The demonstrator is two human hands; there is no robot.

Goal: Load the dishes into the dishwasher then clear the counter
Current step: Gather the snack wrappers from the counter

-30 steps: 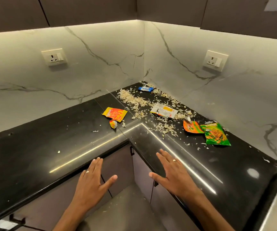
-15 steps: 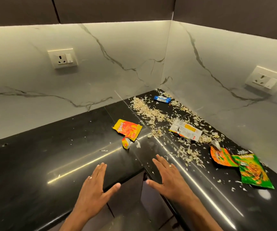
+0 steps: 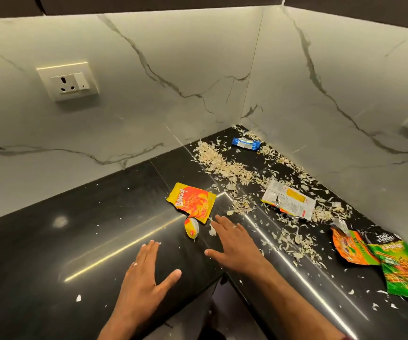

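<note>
- both hands are hovering flat and empty over the black counter (image 3: 50,253); the left hand (image 3: 146,268) is spreading its fingers with nothing in it, and the right hand (image 3: 234,244) is lying just as open, its fingertips sitting just beside the yellow bingo wrapper (image 3: 191,202) and the small yellow sachet (image 3: 191,229).
- no dishes or dishwasher are showing here, so the clearing step is looking like the one in hand.
- the pale peel scraps (image 3: 225,168) are lying loose toward the corner; a fast sweep is likely scattering them off the inner edge onto the floor.
- the wrappers are looking light and crinkly, so a flat palm is risking sliding them away rather than gathering them.
- the green snack packet (image 3: 404,273) and orange packet (image 3: 347,249) are sitting well apart on the right, so one pass is probably missing them.
</note>
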